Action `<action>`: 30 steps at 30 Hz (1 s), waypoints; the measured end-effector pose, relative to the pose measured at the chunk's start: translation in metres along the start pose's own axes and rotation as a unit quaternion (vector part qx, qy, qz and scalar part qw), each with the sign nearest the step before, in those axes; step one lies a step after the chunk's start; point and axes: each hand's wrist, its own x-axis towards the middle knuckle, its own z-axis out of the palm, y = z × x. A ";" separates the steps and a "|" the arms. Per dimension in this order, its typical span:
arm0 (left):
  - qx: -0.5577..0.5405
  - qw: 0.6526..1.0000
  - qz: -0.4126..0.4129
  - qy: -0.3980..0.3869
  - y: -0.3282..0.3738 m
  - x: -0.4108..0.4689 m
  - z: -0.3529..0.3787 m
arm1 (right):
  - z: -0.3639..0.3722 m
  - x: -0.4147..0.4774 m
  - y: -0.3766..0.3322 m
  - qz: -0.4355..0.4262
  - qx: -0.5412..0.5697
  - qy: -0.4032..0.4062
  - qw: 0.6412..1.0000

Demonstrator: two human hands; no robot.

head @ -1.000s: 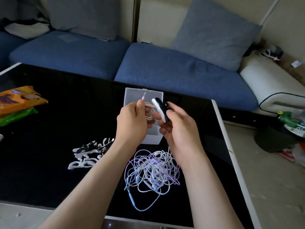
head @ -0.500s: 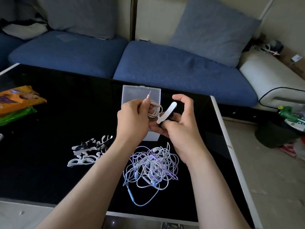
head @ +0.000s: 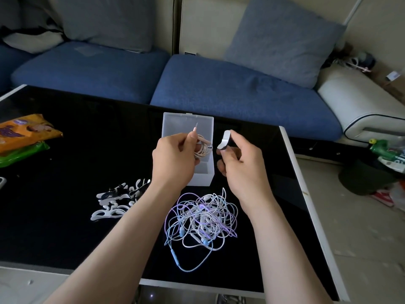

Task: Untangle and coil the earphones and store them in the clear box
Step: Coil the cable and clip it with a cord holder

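**Clip the coil, then drop it in the box**

My left grip is curled round a small pale coil of one earphone. Thumb and fingers pinch the loops together, and the plug pokes up past my fingertips. My right grip pinches a white clip just to the right of the coil, apart from it. The clear box stands with its top open on the tabletop, directly under my left grip.

As I judge it, the step in hand is fastening the clip round the coil. To do it well, I should hold the left pinch firm so no loop springs loose. I should turn the coil so a bare side faces my right grip, then bring the clip across the whole bundle, not just a few strands. I cannot tell how the clip closes, so I would go gently and check that it holds before easing my left fingers off. The coil can then go straight down into the box.

The tangle lies on the tabletop nearer me than both grips. Spare clips sit down and left of my left grip, ready for the next earphones
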 end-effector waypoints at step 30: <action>-0.029 0.998 0.000 -0.060 0.011 -0.003 0.000 | 0.006 -0.009 -0.003 -0.246 -0.240 0.064 0.937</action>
